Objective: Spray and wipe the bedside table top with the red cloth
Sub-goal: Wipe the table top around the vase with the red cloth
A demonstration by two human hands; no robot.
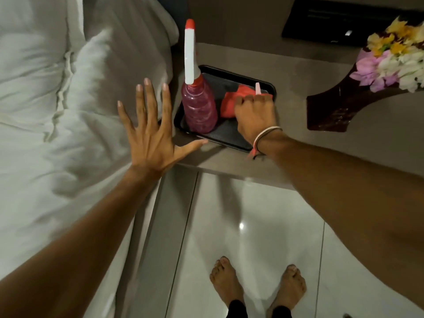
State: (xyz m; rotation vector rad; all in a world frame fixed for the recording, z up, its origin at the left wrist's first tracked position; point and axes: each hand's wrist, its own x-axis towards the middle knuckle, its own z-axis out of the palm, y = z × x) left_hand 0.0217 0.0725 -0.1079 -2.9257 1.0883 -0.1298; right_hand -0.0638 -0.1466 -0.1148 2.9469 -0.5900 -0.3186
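Observation:
A black tray (238, 146) sits at the left end of the brown bedside table top (291, 125). In it stands a spray bottle (199, 111) with pink liquid and a white and red trigger head. Beside the bottle lies the red cloth (228, 104). My right hand (255, 115) is over the tray with its fingers closed on the cloth; a small pink tag sticks up by my knuckles. My left hand (150, 134) is spread flat with fingers apart, hovering over the bed's edge just left of the tray, its thumb near the tray's front corner.
A white bed with pillows (57, 99) fills the left. A dark wooden dish with flowers (358, 104) sits on the table's right part. A black device (339, 21) is mounted behind. My bare feet (257, 285) stand on glossy floor tiles below the table.

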